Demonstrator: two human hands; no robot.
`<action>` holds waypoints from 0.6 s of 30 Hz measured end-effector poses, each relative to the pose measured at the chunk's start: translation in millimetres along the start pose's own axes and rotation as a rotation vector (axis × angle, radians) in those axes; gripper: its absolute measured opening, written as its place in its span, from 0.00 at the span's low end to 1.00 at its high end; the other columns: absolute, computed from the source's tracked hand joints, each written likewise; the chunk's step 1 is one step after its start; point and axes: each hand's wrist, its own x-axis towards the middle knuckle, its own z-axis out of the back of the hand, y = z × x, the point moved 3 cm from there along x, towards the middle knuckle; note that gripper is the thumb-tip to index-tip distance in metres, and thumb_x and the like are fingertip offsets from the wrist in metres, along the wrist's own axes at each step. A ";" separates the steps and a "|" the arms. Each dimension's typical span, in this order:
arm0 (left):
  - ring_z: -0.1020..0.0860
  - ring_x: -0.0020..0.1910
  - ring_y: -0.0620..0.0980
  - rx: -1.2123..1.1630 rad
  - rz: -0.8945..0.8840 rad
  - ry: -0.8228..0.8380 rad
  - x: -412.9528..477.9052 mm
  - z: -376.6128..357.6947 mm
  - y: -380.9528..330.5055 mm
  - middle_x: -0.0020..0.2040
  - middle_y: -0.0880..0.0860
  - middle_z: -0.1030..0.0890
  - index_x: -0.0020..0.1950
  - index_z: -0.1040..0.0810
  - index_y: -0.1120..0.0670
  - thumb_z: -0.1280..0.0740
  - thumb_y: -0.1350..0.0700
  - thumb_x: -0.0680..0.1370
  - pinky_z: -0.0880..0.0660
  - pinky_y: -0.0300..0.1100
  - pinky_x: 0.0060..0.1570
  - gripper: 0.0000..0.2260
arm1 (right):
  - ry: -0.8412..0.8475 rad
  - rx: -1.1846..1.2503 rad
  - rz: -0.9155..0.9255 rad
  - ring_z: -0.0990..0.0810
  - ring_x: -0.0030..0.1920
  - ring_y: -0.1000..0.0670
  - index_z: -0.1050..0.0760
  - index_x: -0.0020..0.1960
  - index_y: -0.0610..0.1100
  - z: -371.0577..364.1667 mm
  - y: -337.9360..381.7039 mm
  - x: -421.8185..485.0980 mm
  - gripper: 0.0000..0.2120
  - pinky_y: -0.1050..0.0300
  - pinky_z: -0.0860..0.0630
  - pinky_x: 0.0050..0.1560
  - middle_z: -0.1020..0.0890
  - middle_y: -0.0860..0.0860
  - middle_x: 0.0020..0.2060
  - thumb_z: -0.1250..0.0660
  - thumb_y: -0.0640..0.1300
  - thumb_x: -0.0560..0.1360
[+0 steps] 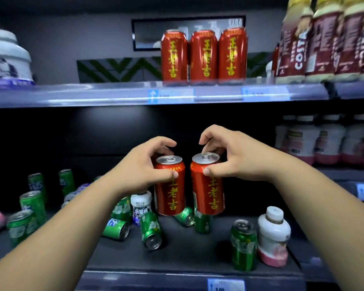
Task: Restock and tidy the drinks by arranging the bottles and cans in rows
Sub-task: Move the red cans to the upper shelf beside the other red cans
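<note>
Upper shelf: at least four brown-labelled bottles at right, one white tub at far left, and three shelved red cans upright in one touching row

Lower shelf: one pink-based white bottle, upright; at least ten green cans, six upright and four toppled

Your left hand: fingers curled round the top of the left red can, thumb on its front

Your right hand: clamped the same way on the right red can

Held cans, two: side by side, just apart, in the air above the lower shelf

Price tags: four
</note>
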 end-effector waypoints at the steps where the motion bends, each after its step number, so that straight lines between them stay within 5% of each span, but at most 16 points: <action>1: 0.19 0.52 0.47 0.002 -0.020 -0.011 -2.2 10.7 -8.4 0.52 0.47 0.18 0.60 0.25 0.42 0.24 0.44 0.60 0.22 0.43 0.53 0.28 | -0.020 -0.002 0.014 0.18 0.49 0.57 0.31 0.55 0.60 3.9 12.1 1.4 0.24 0.53 0.21 0.53 0.17 0.56 0.49 0.24 0.59 0.64; 8: 0.18 0.51 0.51 -0.033 -0.121 0.011 0.8 92.5 -57.8 0.52 0.51 0.17 0.58 0.23 0.44 0.24 0.45 0.60 0.22 0.41 0.52 0.27 | -0.093 0.028 0.064 0.15 0.46 0.53 0.28 0.55 0.53 38.8 93.0 37.2 0.20 0.50 0.20 0.53 0.14 0.50 0.46 0.22 0.49 0.69; 18: 0.19 0.54 0.51 -0.060 -0.151 -0.126 38.3 223.5 -78.5 0.57 0.50 0.19 0.58 0.25 0.42 0.27 0.53 0.66 0.24 0.48 0.50 0.22 | -0.314 -0.079 0.048 0.15 0.48 0.50 0.26 0.54 0.56 66.4 169.9 131.0 0.21 0.44 0.19 0.53 0.14 0.51 0.45 0.23 0.56 0.64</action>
